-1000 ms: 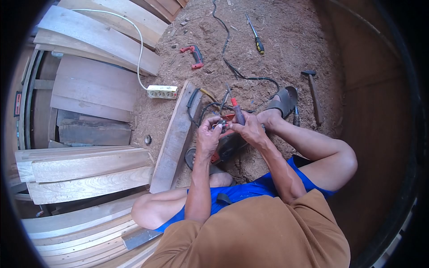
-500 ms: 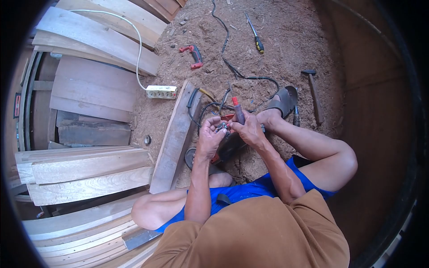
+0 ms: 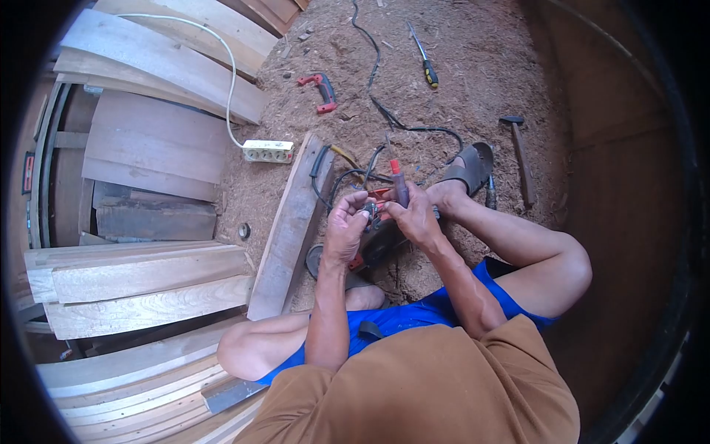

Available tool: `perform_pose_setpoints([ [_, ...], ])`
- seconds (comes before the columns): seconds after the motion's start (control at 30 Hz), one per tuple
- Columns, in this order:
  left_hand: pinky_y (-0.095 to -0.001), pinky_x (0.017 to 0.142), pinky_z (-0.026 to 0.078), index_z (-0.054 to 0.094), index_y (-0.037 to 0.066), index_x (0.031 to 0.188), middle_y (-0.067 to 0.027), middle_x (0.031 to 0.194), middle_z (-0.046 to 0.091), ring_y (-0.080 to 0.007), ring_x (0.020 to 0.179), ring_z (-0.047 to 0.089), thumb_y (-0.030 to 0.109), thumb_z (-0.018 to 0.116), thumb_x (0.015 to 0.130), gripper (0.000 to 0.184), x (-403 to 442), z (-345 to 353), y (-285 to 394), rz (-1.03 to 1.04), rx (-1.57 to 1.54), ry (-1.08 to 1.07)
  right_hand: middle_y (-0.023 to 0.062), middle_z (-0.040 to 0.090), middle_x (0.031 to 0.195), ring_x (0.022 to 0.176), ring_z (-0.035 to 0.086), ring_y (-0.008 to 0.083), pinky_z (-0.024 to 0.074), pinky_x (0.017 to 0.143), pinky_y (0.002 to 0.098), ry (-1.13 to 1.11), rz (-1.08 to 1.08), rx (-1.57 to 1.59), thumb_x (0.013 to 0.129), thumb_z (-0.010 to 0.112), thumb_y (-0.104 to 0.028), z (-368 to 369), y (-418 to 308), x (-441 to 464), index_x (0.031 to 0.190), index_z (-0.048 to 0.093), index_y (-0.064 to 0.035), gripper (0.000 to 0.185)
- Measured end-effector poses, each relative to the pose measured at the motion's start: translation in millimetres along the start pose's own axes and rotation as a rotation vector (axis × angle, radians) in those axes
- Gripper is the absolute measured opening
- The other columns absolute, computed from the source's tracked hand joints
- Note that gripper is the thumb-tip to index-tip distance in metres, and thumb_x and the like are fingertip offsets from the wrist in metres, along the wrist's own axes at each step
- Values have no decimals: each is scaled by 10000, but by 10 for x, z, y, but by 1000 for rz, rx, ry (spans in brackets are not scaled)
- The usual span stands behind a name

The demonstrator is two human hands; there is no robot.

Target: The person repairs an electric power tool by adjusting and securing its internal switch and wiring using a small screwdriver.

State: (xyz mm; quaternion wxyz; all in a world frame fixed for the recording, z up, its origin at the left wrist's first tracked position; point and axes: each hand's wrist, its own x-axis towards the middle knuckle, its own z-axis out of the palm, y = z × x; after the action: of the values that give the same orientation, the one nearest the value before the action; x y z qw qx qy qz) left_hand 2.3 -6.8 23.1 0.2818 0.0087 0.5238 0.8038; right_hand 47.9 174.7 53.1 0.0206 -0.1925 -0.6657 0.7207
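My left hand [image 3: 347, 228] pinches a small dark part [image 3: 370, 210], its details too small to make out. Close on its right, my right hand [image 3: 417, 220] is closed round a screwdriver [image 3: 399, 181] with a red and dark handle, its thin shaft pointing up and away from me. The fingertips of my right hand are at the small part too. Below both hands, between my feet, lies a black and red power tool [image 3: 382, 243], partly hidden by the hands. A black cable [image 3: 339, 180] loops just beyond them.
A wooden beam [image 3: 285, 237] lies left of my hands, near a white power strip [image 3: 268, 152]. Ahead on sawdust are a red and black handle piece [image 3: 323, 93], a yellow-black screwdriver [image 3: 430, 72] and a hammer [image 3: 521, 159]. Stacked boards [image 3: 148, 277] fill the left side.
The screwdriver in my right hand has shifted very slightly to the right. My left hand's fingers have turned a little around the small part. Everything else stays in place.
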Motion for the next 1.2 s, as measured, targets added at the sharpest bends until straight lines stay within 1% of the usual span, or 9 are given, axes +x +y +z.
perform_pose_setpoints([
  [0.13, -289, 903, 584, 548, -2, 1368, -112, 1245, 677, -160, 1099, 685, 46, 729, 948, 459, -6, 15, 5, 42, 34, -5, 106, 673, 849, 788, 690, 204, 551, 713, 375, 35, -23, -274, 880, 730, -147, -21, -147, -197, 1047, 613, 33, 271],
  [0.23, -272, 880, 581, 547, -1, 1369, -110, 1256, 670, -149, 1098, 677, 44, 724, 949, 458, -6, 24, 1, 51, 40, -19, 112, 672, 839, 786, 685, 225, 527, 723, 410, 0, -7, -253, 868, 754, -190, 49, -125, -271, 1072, 621, 33, 330],
  [0.43, -278, 886, 586, 535, -10, 1364, -137, 1268, 662, -172, 1135, 677, -7, 667, 953, 432, -1, 40, 39, 64, 83, -19, 125, 692, 855, 767, 674, 232, 536, 737, 396, 11, -48, -298, 869, 763, -207, 103, 19, -236, 1051, 638, 32, 326],
  [0.53, -283, 892, 588, 529, -9, 1364, -144, 1265, 665, -190, 1155, 682, -21, 645, 955, 426, 10, 54, 34, 78, 96, -23, 147, 709, 884, 796, 698, 262, 543, 752, 404, -8, 55, -278, 869, 764, -194, 98, -49, -243, 1052, 648, 27, 309],
  [0.63, -295, 910, 589, 528, -6, 1361, -140, 1254, 673, -202, 1162, 687, -25, 636, 957, 418, 16, 53, 20, 74, 103, -21, 149, 713, 896, 807, 699, 252, 544, 752, 396, 12, 64, -234, 874, 760, -182, 111, -12, -213, 1069, 652, 23, 303],
  [0.73, -314, 939, 589, 534, -2, 1339, -135, 1238, 681, -202, 1151, 692, -30, 632, 958, 394, 15, 75, 24, 50, 77, -8, 126, 698, 878, 807, 680, 212, 541, 752, 372, 78, -71, -273, 882, 753, -172, 160, 56, -211, 1069, 653, 22, 288],
  [0.93, -342, 989, 581, 539, 8, 1307, -132, 1222, 684, -191, 1128, 693, -30, 638, 964, 359, 26, 66, -47, 48, -50, 37, 90, 680, 897, 803, 654, 171, 535, 753, 349, 38, -24, -84, 914, 729, -160, 154, -16, -241, 1106, 640, 17, 276],
  [1.03, -347, 1015, 570, 535, 7, 1308, -132, 1215, 684, -191, 1132, 688, -31, 638, 965, 360, 28, 65, -54, 42, -42, 51, 76, 677, 914, 796, 644, 154, 535, 745, 340, 29, 3, -246, 932, 699, -143, 46, -161, -226, 1117, 634, 9, 248],
  [1.2, -348, 1019, 570, 528, 3, 1313, -131, 1211, 683, -189, 1117, 692, -37, 646, 959, 375, 27, 82, -27, 21, -50, 54, 83, 688, 906, 793, 665, 160, 541, 736, 351, 60, -28, -76, 922, 664, -99, 48, -84, -196, 1102, 632, 3, 210],
])
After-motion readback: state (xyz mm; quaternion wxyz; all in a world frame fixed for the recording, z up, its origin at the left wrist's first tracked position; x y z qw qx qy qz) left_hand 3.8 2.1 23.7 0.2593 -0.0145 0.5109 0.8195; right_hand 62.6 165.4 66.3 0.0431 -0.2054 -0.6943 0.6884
